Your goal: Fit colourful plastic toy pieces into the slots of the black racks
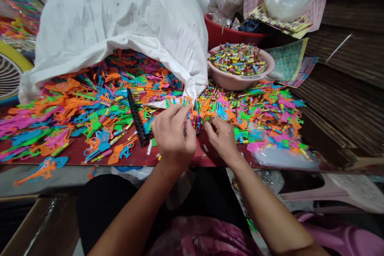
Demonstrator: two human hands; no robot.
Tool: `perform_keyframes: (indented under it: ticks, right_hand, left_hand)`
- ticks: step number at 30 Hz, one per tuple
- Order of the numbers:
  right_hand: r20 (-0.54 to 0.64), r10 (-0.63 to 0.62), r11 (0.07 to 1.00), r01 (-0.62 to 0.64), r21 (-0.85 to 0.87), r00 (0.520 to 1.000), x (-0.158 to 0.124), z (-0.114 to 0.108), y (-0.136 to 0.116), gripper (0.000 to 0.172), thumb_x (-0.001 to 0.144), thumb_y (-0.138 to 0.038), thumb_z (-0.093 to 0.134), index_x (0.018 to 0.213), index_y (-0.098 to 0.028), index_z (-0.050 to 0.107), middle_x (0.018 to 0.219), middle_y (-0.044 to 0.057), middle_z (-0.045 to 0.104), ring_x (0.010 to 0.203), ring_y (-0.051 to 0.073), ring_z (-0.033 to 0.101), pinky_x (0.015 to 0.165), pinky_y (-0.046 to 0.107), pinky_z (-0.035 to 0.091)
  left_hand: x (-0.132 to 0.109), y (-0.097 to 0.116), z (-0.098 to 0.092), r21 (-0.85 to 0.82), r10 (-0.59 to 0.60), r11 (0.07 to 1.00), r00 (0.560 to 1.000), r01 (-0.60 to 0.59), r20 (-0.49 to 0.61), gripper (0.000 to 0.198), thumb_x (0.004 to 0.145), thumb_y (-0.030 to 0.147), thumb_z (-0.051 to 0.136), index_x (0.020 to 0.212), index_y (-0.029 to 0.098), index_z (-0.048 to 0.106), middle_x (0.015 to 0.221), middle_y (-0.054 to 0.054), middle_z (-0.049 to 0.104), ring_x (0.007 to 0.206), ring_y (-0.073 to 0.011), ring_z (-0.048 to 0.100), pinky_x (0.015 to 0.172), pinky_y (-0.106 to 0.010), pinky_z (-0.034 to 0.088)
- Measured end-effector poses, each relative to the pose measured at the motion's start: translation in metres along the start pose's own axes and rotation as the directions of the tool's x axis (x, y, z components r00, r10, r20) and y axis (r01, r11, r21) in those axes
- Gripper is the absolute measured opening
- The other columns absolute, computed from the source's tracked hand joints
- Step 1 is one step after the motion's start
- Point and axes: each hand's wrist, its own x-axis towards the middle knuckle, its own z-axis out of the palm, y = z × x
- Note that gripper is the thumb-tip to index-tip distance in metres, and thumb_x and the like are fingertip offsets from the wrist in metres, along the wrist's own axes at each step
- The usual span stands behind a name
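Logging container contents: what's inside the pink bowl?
A heap of small multicoloured pieces, many with yellow parts, in the pink bowl. Lower layers and the bowl's bottom are covered; can't tell.

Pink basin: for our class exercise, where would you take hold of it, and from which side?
I'd grip the pink basin by its flared rim, coming from the near right. Its lip stands out beyond the wall there, while the white sack crowds its left. It sits upright, heaped with small coloured tubes, so it should probably stay level.
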Motion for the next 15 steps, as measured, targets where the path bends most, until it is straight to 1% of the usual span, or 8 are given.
perform_keyframes:
  ticks: [1, 2, 4, 6, 8, 10, 12, 15]
  right_hand:
    - [0.022, -0.004, 1.0, 0.004, -0.01, 1.0, 0.002, -0.001, 0.0, 0.03, 0.093, -0.023, 0.049, 0.064, -0.022, 0.041, 0.063, -0.002, 0.044, 0.059, 0.014, 0.043, 0.059, 0.028, 0.03]
    - [0.036, -0.005, 1.0, 0.005, -0.023, 0.999, 0.003, -0.003, 0.0, 0.029, 0.092, -0.023, 0.05, 0.064, -0.022, 0.042, 0.063, -0.002, 0.044, 0.059, 0.014, 0.043, 0.059, 0.028, 0.029]
    - [0.053, -0.003, 0.999, 0.006, -0.053, 0.999, 0.005, -0.004, 0.0, 0.026, 0.091, -0.023, 0.051, 0.066, -0.022, 0.044, 0.063, -0.002, 0.046, 0.059, 0.014, 0.043, 0.059, 0.028, 0.028]
    - [0.064, -0.005, 0.995, 0.011, -0.096, 0.998, 0.004, -0.006, -0.001, 0.024, 0.09, -0.023, 0.05, 0.067, -0.022, 0.045, 0.064, -0.001, 0.048, 0.06, 0.015, 0.044, 0.06, 0.029, 0.029]
    - [0.073, -0.003, 0.989, 0.014, -0.15, 0.997, 0.003, -0.007, 0.0, 0.023, 0.09, -0.022, 0.049, 0.067, -0.022, 0.046, 0.065, 0.0, 0.051, 0.062, 0.015, 0.046, 0.062, 0.029, 0.029]
    - [0.079, 0.009, 0.979, 0.007, -0.203, 0.997, 0.002, -0.009, 0.001, 0.025, 0.09, -0.021, 0.049, 0.065, -0.022, 0.046, 0.066, 0.001, 0.052, 0.063, 0.015, 0.047, 0.062, 0.029, 0.028]
    - [0.087, 0.029, 0.973, -0.008, -0.229, 0.996, 0.002, -0.011, 0.002, 0.026, 0.09, -0.02, 0.05, 0.065, -0.021, 0.047, 0.066, 0.001, 0.054, 0.064, 0.015, 0.048, 0.062, 0.03, 0.028]
    - [0.098, 0.071, 0.969, -0.046, -0.241, 0.993, 0.003, -0.015, 0.003, 0.027, 0.091, -0.021, 0.052, 0.064, -0.02, 0.049, 0.068, 0.001, 0.056, 0.064, 0.015, 0.049, 0.062, 0.029, 0.027]
  left_hand:
    - [0.013, 0.001, 0.0, -0.028, 0.063, 0.998, 0.99, -0.06, 0.125, 0.032, 0.091, 0.019, 0.051, 0.121, 0.021, 0.059, 0.117, -0.01, 0.064, 0.111, -0.0244, 0.057, 0.099, -0.044, 0.043]
    - [0.025, 0.002, 0.002, -0.05, 0.128, 0.992, 0.959, -0.119, 0.252, 0.03, 0.091, 0.02, 0.049, 0.119, 0.02, 0.062, 0.114, -0.009, 0.065, 0.109, -0.0244, 0.058, 0.097, -0.043, 0.043]
    - [0.044, 0.0, 0.007, -0.083, 0.232, 0.972, 0.84, -0.22, 0.491, 0.031, 0.091, 0.023, 0.051, 0.118, 0.018, 0.064, 0.113, -0.01, 0.067, 0.108, -0.0258, 0.059, 0.093, -0.042, 0.045]
    - [0.058, -0.005, 0.014, -0.09, 0.245, 0.965, 0.734, -0.245, 0.633, 0.03, 0.09, 0.023, 0.051, 0.115, 0.018, 0.067, 0.109, -0.01, 0.068, 0.105, -0.0254, 0.061, 0.09, -0.04, 0.047]
    - [0.066, -0.013, 0.021, -0.046, 0.188, 0.975, 0.703, -0.215, 0.686, 0.03, 0.091, 0.022, 0.048, 0.111, 0.018, 0.07, 0.105, -0.009, 0.07, 0.102, -0.0237, 0.063, 0.089, -0.038, 0.049]
    - [0.071, -0.021, 0.027, 0.001, 0.143, 0.98, 0.7, -0.201, 0.699, 0.031, 0.091, 0.02, 0.046, 0.109, 0.019, 0.071, 0.107, -0.009, 0.07, 0.101, -0.0227, 0.063, 0.091, -0.037, 0.049]
    - [0.075, -0.027, 0.032, 0.007, 0.167, 0.97, 0.686, -0.244, 0.708, 0.033, 0.092, 0.02, 0.045, 0.111, 0.018, 0.071, 0.114, -0.009, 0.069, 0.106, -0.0238, 0.062, 0.094, -0.04, 0.048]
    - [0.079, -0.031, 0.037, -0.008, 0.244, 0.937, 0.638, -0.35, 0.73, 0.034, 0.092, 0.023, 0.045, 0.114, 0.019, 0.071, 0.127, -0.01, 0.065, 0.113, -0.0271, 0.057, 0.097, -0.046, 0.045]
